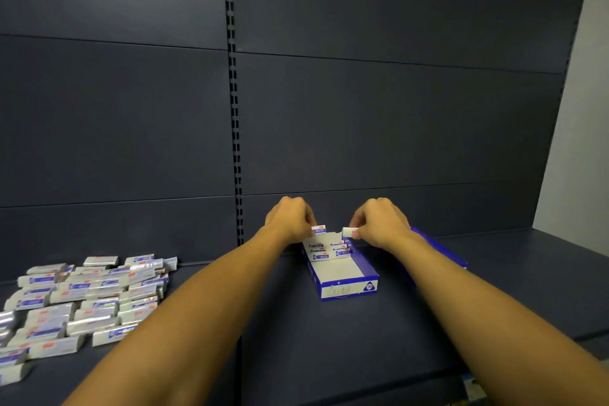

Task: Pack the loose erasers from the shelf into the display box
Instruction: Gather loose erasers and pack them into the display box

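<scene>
On the dark shelf (362,339), your left hand (290,217) and right hand (382,221) each pinch an eraser (319,228) over the display box (342,277)'s far end; fingertips are hidden, and the loose erasers (82,300) are cut off at left.

Dark slotted back panels (362,109), pale wall (580,142) right

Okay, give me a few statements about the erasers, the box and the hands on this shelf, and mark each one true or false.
1. The left hand pinches an eraser above the display box. True.
2. The right hand holds nothing. False: it pinches a second eraser.
3. The display box is full to its front wall. False: only its far end holds erasers; the near part shows bare floor.
4. The pile of loose erasers lies left of the box. True.
5. The shelf is dark. True.
</scene>
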The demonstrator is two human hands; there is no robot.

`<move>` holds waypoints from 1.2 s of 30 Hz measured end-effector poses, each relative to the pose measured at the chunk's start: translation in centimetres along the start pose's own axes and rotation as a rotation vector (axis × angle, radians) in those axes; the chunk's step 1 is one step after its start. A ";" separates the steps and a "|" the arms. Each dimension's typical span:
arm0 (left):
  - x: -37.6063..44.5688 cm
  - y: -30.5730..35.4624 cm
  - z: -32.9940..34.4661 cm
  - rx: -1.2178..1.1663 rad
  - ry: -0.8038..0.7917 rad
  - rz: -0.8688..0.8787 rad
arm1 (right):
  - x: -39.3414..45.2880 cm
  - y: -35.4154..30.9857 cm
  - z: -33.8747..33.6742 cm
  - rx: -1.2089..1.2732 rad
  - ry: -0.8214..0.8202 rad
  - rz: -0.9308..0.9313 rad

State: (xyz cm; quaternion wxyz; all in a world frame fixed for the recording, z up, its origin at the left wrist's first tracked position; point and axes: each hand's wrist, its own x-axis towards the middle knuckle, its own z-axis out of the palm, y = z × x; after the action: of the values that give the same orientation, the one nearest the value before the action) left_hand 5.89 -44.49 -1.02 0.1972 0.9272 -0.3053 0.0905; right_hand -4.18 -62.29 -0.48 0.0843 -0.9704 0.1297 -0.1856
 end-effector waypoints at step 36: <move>0.1 0.8 8.6 0.136 0.123 -0.118 | 4.2 5.1 9.6 0.503 0.100 -0.032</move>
State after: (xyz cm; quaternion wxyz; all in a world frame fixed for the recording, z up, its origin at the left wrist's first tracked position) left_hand 5.88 -48.76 -8.48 0.1570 0.9475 -0.2308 0.1560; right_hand 2.13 -67.21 -8.96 0.3136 -0.9104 0.0678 -0.2611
